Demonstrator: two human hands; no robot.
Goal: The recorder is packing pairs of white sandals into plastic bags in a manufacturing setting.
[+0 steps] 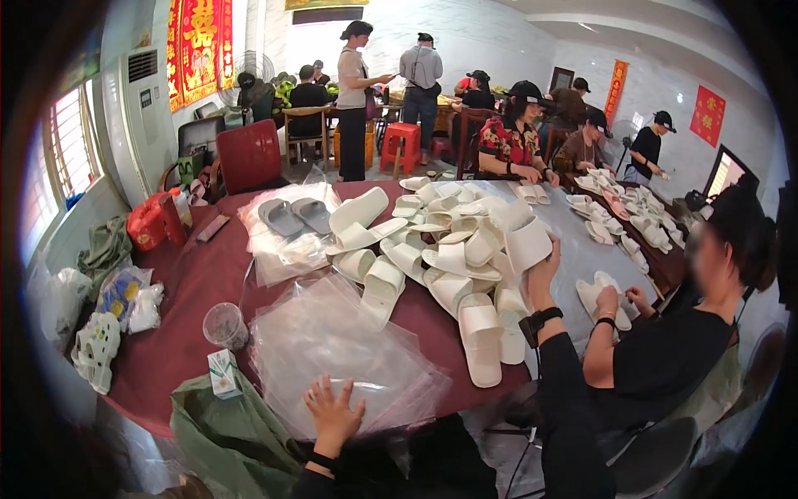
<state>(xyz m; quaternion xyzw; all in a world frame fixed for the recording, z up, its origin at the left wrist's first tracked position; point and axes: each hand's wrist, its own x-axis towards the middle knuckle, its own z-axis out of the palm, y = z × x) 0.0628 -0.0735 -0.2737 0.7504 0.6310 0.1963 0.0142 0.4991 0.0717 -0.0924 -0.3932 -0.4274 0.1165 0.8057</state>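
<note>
Busy room, people (515, 141) at far side; before me, dark red counter (179, 333). My right hand (544, 268) grasps white slipper (525, 241) at right side of slipper pile (453, 254). My left hand (334, 416) loose, grasping nothing, fingers spread over clear bags (320, 337) near counter's edge. Grey slippers (312, 216) left of pile. Cup (225, 325), box (224, 374) left of bags. Co-worker (665, 370) at right, one hand on white pair (592, 296).

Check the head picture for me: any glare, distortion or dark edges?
In the head view, highlights streak the clear plastic bags; in the head view, the window at left looks washed out; in the head view, the air conditioner appears to lean, and the corners go black.
</note>
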